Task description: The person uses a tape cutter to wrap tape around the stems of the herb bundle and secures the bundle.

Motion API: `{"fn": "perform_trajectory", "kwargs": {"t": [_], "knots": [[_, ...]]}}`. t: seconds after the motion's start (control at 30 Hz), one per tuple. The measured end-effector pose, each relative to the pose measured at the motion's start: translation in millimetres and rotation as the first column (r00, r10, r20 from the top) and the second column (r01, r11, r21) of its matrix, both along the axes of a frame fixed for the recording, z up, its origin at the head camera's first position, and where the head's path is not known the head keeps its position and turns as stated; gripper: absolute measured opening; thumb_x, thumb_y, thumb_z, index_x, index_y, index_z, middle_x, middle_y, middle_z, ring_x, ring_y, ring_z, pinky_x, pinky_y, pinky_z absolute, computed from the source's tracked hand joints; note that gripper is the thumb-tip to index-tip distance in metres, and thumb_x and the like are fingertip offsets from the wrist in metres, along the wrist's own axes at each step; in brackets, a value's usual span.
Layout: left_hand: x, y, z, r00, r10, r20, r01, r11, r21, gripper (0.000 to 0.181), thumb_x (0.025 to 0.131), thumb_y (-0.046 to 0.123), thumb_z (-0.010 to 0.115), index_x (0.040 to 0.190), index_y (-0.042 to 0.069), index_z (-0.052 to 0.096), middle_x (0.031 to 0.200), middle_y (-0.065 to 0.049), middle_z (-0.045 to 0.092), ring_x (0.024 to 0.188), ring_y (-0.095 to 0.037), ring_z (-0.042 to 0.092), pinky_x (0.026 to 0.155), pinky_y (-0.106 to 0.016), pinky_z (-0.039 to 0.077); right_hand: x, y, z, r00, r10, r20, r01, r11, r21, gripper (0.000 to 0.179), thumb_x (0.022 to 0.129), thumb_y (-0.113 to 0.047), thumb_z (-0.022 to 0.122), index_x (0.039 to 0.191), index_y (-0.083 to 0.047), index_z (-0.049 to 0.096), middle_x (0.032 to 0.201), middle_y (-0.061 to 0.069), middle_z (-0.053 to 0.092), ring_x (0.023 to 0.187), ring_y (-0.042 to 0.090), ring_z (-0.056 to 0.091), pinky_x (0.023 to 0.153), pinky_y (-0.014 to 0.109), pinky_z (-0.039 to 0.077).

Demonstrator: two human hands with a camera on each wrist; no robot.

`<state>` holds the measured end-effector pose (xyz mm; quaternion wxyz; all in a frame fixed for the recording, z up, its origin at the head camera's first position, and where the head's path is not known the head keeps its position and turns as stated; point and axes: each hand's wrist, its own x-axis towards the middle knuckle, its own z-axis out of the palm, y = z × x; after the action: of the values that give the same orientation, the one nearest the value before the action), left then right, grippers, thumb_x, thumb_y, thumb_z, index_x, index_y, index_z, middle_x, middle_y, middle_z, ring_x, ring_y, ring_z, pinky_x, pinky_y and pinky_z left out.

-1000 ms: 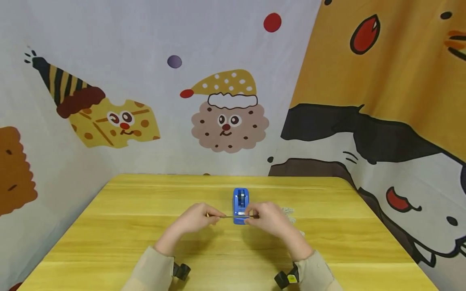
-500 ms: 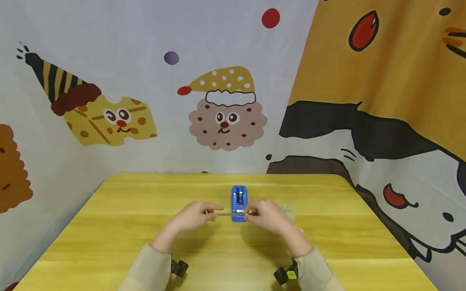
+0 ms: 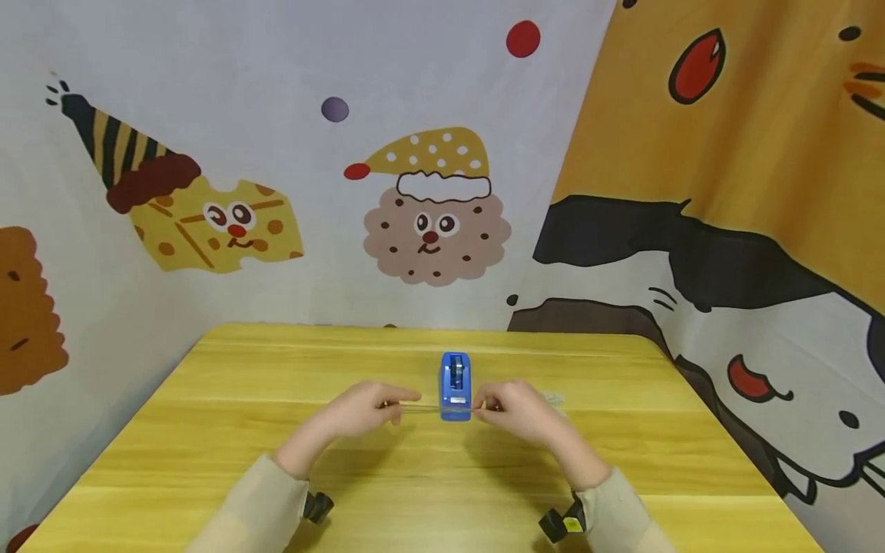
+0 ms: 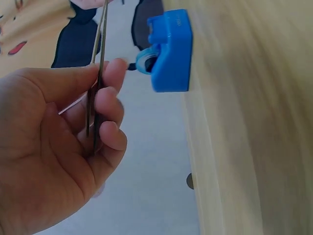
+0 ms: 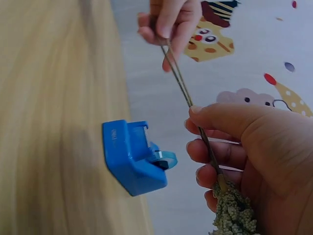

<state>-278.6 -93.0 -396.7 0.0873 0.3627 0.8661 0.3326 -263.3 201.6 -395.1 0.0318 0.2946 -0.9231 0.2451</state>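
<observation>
Two thin brown stems (image 3: 420,408) stretch between my hands above the table. In the left wrist view, my left hand (image 4: 58,132) pinches the stems' lower ends with thumb and forefinger, the other fingers curled beside them. My right hand (image 5: 264,142) pinches the stems further up, just below a bushy grey-green dried flower head (image 5: 232,210) that lies against the palm. In the head view the flower head (image 3: 555,399) shows only partly behind the right hand. A blue tape dispenser (image 3: 455,384) with a roll of clear tape stands just beyond the stems, untouched.
The yellow wood-grain table (image 3: 387,491) reaches back to a cartoon-printed cloth (image 3: 290,153) hung behind it and along its sides. Each wrist carries a small black camera, such as the left camera (image 3: 318,508).
My hands have drawn apart, the left going left and the right going right, so a longer stretch of the stems shows. The tape dispenser stays put.
</observation>
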Motion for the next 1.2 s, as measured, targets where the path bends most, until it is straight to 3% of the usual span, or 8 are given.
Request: {"fn": "perform_trajectory", "kwargs": {"t": [0.2,0.33,0.47,0.7,0.8,0.93,1.07,1.2], "knots": [[9.3,-2.5,-2.4,0.997,-0.047,-0.061,0.042,0.996,-0.077,0.032,0.096,0.002,0.053,0.126,0.003,0.064,0.099,-0.008,0.069,0.058,-0.004,0.044,0.057,-0.024,0.046,5.3,8,-4.2,1.0,0.026,-0.013,-0.026,0.999,0.032,0.004,0.091,-0.017,0.067,0.088,-0.018,0.069,0.068,-0.016,0.054,0.057,0.0,0.045,0.052,0.022,0.043],[13.7,-1.7,-8.4,0.99,-0.07,-0.119,0.055,0.991,-0.124,0.031,0.095,0.003,0.055,0.125,0.004,0.065,0.085,-0.003,0.065,0.061,-0.003,0.045,0.06,-0.022,0.047,7.5,11,-8.5,0.999,0.05,-0.017,-0.049,0.998,0.043,0.004,0.09,-0.015,0.068,0.087,-0.017,0.07,0.076,-0.016,0.059,0.065,0.0,0.052,0.058,0.022,0.047],[17.3,-0.7,-14.6,0.978,-0.087,-0.187,0.059,0.987,-0.15,0.03,0.092,0.001,0.058,0.121,0.005,0.068,0.083,-0.001,0.065,0.064,-0.002,0.048,0.063,-0.021,0.049,9.3,13,-14.9,0.998,0.068,0.003,-0.068,0.996,0.061,0.004,0.091,-0.015,0.068,0.089,-0.014,0.071,0.08,-0.016,0.061,0.07,0.0,0.054,0.062,0.021,0.049],[22.4,0.5,-18.1,0.967,-0.093,-0.235,0.052,0.983,-0.175,0.026,0.088,-0.001,0.063,0.11,0.007,0.074,0.105,-0.002,0.072,0.093,-0.013,0.066,0.08,-0.026,0.054,11.6,11,-27.6,0.997,0.073,0.012,-0.074,0.994,0.082,0.005,0.088,-0.012,0.068,0.091,-0.014,0.072,0.082,-0.015,0.064,0.073,-0.002,0.055,0.065,0.021,0.05],[22.9,2.4,-20.5,0.974,-0.08,-0.212,0.039,0.981,-0.192,0.027,0.087,0.0,0.065,0.112,0.007,0.073,0.11,-0.003,0.071,0.081,-0.009,0.065,0.072,-0.023,0.053,12.6,11,-32.5,0.998,0.067,0.007,-0.068,0.992,0.103,0.005,0.088,-0.012,0.069,0.091,-0.015,0.072,0.082,-0.015,0.064,0.073,-0.002,0.056,0.065,0.021,0.05],[22.7,6.5,-25.7,0.972,-0.07,-0.224,0.018,0.975,-0.223,0.024,0.085,0.005,0.07,0.109,0.007,0.073,0.099,-0.003,0.072,0.068,-0.004,0.058,0.065,-0.021,0.051,13.7,11,-37.6,0.998,0.064,0.017,-0.065,0.989,0.129,0.004,0.088,-0.016,0.07,0.091,-0.016,0.072,0.082,-0.015,0.065,0.074,-0.001,0.057,0.067,0.022,0.051],[22.4,10.1,-29.7,0.956,-0.083,-0.28,0.011,0.968,-0.25,0.008,0.082,0.007,0.073,0.089,0.01,0.072,0.083,0.003,0.07,0.072,-0.005,0.061,0.068,-0.023,0.052,15.0,11,-40.3,0.998,0.059,0.028,-0.063,0.988,0.144,0.003,0.088,-0.017,0.071,0.09,-0.018,0.072,0.083,-0.015,0.065,0.075,0.0,0.058,0.069,0.025,0.051],[22.5,12.6,-31.0,0.937,-0.112,-0.33,0.019,0.962,-0.272,0.006,0.08,0.005,0.074,0.08,0.011,0.071,0.079,0.004,0.069,0.072,-0.006,0.061,0.068,-0.024,0.052,16.0,11,-42.5,0.998,0.055,0.041,-0.06,0.987,0.148,0.003,0.087,-0.018,0.071,0.09,-0.019,0.072,0.084,-0.016,0.065,0.077,0.001,0.058,0.071,0.026,0.051]]}}
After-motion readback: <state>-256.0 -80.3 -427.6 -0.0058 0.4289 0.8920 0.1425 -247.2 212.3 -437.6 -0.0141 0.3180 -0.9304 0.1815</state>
